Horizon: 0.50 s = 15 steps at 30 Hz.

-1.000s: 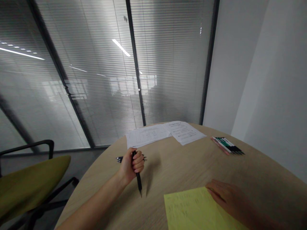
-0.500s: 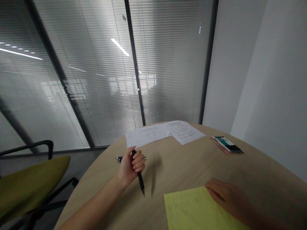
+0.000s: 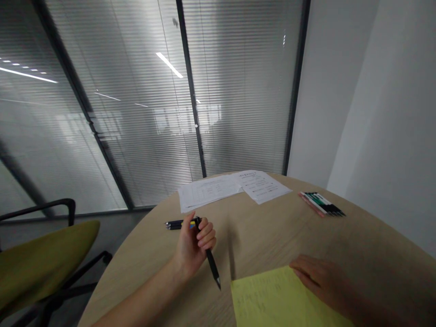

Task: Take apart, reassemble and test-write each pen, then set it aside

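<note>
My left hand (image 3: 195,243) is closed around a black pen (image 3: 210,262), its tip pointing down just left of a yellow sheet of paper (image 3: 272,297) at the near edge of the round wooden table (image 3: 259,231). My right hand (image 3: 322,278) lies flat with fingers stretched on the right part of the yellow sheet. Behind my left hand lie a couple of dark pens (image 3: 179,224) on the table.
White printed sheets (image 3: 231,187) lie at the far side of the table. A row of several pens (image 3: 322,204) rests at the right. A chair with an olive seat (image 3: 41,259) stands to the left. Glass partitions with blinds rise behind the table.
My left hand has moved right and toward me with the pen, bringing its tip close to the yellow sheet's left edge. My right hand stays on the sheet.
</note>
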Each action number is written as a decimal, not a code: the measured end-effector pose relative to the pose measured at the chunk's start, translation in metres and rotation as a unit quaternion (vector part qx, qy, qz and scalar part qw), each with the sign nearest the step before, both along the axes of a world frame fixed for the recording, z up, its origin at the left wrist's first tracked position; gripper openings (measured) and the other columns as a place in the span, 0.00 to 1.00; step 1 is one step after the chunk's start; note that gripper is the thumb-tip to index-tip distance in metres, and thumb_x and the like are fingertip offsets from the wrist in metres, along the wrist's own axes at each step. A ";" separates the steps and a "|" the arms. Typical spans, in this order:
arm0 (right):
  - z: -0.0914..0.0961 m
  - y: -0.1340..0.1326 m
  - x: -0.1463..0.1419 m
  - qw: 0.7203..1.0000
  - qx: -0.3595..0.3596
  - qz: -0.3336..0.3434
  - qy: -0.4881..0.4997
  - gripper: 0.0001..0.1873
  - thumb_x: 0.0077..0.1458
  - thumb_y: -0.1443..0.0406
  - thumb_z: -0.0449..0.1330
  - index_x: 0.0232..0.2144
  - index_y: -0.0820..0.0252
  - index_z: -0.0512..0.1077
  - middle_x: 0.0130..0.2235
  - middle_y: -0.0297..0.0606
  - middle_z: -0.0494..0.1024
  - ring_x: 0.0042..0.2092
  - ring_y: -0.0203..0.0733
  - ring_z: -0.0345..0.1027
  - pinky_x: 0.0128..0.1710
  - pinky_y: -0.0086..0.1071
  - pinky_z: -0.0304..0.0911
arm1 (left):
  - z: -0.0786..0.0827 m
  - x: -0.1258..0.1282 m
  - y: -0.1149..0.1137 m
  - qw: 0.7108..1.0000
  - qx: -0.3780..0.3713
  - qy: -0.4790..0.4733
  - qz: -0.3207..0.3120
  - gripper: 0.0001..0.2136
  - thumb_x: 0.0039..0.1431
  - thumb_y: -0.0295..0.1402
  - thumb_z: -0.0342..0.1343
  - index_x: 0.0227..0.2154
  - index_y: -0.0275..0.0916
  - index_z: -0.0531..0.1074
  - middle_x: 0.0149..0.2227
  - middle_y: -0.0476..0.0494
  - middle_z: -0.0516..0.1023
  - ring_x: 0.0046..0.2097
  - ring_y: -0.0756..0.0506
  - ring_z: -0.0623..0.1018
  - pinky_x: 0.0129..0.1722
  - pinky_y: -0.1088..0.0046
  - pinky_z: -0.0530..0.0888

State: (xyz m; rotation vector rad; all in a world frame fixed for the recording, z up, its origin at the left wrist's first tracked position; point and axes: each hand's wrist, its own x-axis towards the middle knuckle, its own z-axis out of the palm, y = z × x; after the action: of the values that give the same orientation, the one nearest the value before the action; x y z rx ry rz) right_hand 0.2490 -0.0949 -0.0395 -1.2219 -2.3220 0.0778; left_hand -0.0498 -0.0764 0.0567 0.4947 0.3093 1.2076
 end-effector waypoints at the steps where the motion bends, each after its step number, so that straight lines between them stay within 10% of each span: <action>1: 0.001 0.000 -0.001 1.000 -0.013 0.008 0.001 0.15 0.56 0.62 0.45 0.29 0.55 0.71 0.27 0.35 0.73 0.29 0.35 0.66 0.30 0.25 0.60 | 0.001 0.004 -0.003 1.000 -0.002 0.005 0.001 0.17 0.54 0.38 0.45 0.14 0.36 0.57 0.13 0.58 0.47 0.13 0.57 0.54 0.12 0.84 0.54; 15: 0.073 -0.040 -0.073 0.914 -0.365 0.154 0.093 0.11 0.48 0.62 0.52 0.28 0.61 0.71 0.20 0.29 0.63 0.22 0.31 0.55 0.19 0.22 0.48 | 0.001 0.045 -0.057 0.986 0.075 0.094 -0.115 0.11 0.49 0.40 0.54 0.27 0.36 0.65 0.34 0.39 0.74 0.39 0.44 0.72 0.40 0.69 0.62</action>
State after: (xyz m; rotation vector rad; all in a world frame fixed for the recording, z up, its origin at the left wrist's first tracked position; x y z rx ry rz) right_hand 0.1765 -0.1353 0.0336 -1.0651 -2.3540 1.2081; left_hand -0.0046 -0.1332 0.0573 0.7574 0.3131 0.9643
